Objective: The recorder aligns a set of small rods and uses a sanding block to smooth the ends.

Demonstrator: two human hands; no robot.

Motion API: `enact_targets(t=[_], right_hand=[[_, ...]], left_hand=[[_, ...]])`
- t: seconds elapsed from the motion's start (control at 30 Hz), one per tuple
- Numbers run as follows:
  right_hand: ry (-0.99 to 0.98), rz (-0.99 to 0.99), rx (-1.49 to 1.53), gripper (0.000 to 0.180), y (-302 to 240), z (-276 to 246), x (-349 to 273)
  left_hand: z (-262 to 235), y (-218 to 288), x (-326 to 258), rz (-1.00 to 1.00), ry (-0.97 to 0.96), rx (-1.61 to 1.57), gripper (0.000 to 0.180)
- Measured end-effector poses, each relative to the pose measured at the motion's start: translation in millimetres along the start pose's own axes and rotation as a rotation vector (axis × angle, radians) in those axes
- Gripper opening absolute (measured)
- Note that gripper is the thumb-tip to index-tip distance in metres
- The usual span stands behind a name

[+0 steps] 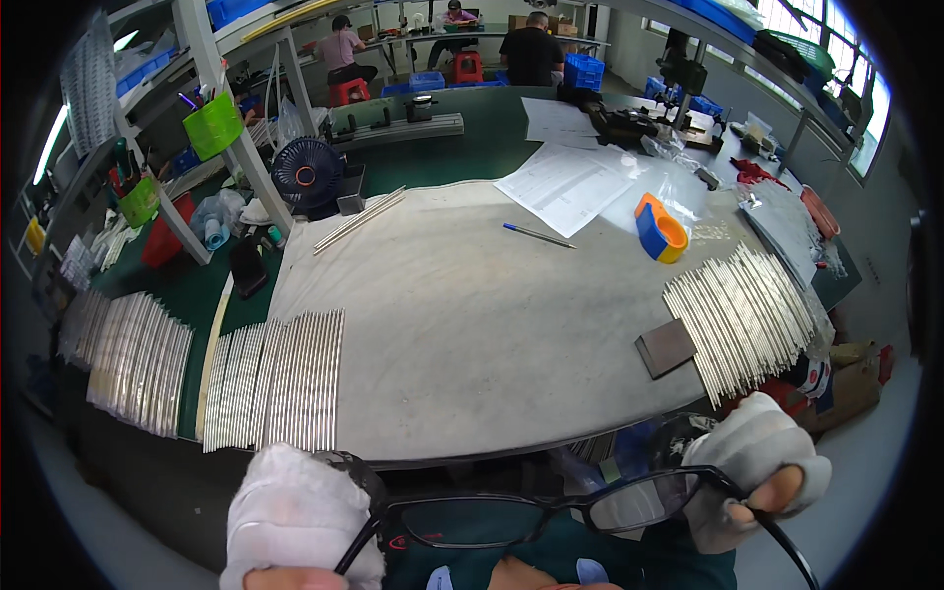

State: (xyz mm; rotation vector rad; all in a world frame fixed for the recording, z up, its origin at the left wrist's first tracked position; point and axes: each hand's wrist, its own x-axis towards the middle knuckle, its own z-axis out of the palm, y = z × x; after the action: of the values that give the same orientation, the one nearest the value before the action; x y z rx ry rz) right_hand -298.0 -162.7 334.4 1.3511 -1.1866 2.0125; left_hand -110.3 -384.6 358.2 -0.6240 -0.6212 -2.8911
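Note:
My left hand (300,516), in a white glove with the thumb tip bare, is raised at the lower left with its fingers curled in. At the lower right my right hand (757,477) is gloved too, its fingers bent and bare fingertips showing. Whatever either hand holds, if anything, is hidden. Black-framed eyeglasses (551,506) cross between the hands, nearer than both. Closest to my left hand lie rows of thin silvery rods (305,379). Beyond my right hand lies another bundle of silvery rods (742,315), with a dark block (666,348) against its edge.
The table (492,364) carries a grey cover. On it are a pen (539,235), paper sheets (565,187), a blue-and-orange tape dispenser (661,231) and several loose rods (359,218). A small fan (307,175) stands at the back left. People sit far behind.

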Motion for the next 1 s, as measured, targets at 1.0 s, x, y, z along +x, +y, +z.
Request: enact_targets(t=[1.0], right_hand=[[-0.629, 0.261, -0.791, 0.020, 254.1, 17.9, -55.4]], left_hand=[[-189.2, -64.3, 22.8, 0.121, 0.607, 1.453, 0.023]])
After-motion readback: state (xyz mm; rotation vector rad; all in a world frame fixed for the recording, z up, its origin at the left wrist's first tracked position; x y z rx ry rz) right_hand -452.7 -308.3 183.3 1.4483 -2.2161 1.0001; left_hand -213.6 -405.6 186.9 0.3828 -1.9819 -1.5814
